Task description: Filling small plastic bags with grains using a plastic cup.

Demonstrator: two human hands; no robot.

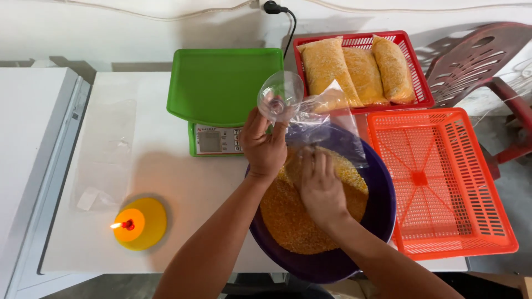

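Note:
My left hand [264, 145] holds a clear plastic cup [280, 97] by its base, tipped so its mouth faces up and away, just in front of the green scale. My right hand [318, 185] pinches a clear plastic bag [327, 119] at its lower part, over a dark purple basin [382, 213] filled with yellow grain [288, 218]. The bag stands open above the basin's far rim, with some yellow grain showing inside it. Both forearms reach in from the bottom edge.
A green weighing scale [224, 86] stands behind the basin. The red basket [413, 69] at the back holds three filled bags of grain [360, 69]. An orange basket [438, 182] sits to the right. A lit yellow candle holder [139, 223] is at front left, flat plastic bags [105, 149] beside it.

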